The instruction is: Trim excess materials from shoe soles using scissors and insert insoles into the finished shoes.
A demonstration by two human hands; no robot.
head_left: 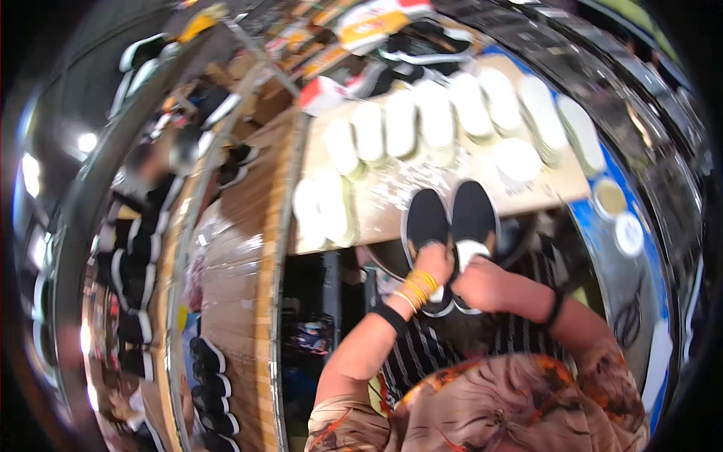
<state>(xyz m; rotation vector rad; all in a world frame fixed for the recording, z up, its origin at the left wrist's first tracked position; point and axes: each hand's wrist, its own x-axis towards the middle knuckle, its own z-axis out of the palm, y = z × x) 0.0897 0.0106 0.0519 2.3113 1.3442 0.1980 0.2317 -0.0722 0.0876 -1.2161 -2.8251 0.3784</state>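
Observation:
A pair of black slip-on shoes with white soles is held side by side over my lap, toes pointing away. My left hand (pixel 433 264), with yellow bangles at the wrist, is closed at the opening of the left shoe (pixel 427 215). Fingers curled, my right hand (pixel 483 285) is closed at the opening of the right shoe (pixel 474 207). White lining or an insole (pixel 471 249) shows inside the right shoe, just beyond my knuckles. My fingertips are hidden in or behind the shoes.
Stacks of white insoles (pixel 437 113) stand along a light board (pixel 392 218) ahead, with a round white lid-like thing (pixel 518 160) among them. Small round containers (pixel 608 197) sit at right. Black shoes (pixel 211 377) line the racks at left, beside a brown surface (pixel 233 286).

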